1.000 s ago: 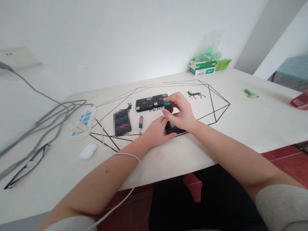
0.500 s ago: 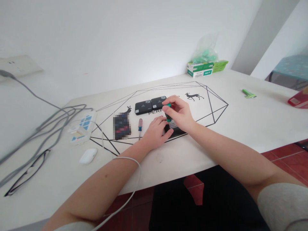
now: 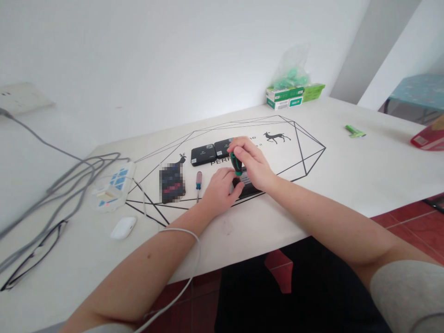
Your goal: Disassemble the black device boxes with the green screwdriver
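My right hand [image 3: 255, 164] is closed around the top of a green and black screwdriver [image 3: 236, 163], which points down at a black flat device [image 3: 250, 188] with a pale label. The screwdriver's tip is hidden. My left hand [image 3: 221, 190] grips the device's left end, thumb on the near side and fingers on the far side. Just behind lie two black flat boxes side by side, the left box [image 3: 203, 154] in full view and the right box [image 3: 222, 147] partly covered by my right hand. A second screwdriver [image 3: 199, 180] with a clear pinkish and blue handle rests left of my left hand.
A blurred-out dark item [image 3: 172, 184], a white earbud case [image 3: 123, 228], a power strip [image 3: 116, 187], grey cables [image 3: 78, 185] and eyeglasses [image 3: 34, 254] occupy the left. Green-and-white boxes [image 3: 285, 95] stand by the wall; a green razor [image 3: 355, 132] lies right. A white cable [image 3: 194, 268] crosses my left forearm.
The fingers of my right hand have shifted on the screwdriver, and more of its handle shows. My left hand stays on the device. The whole view has moved slightly.
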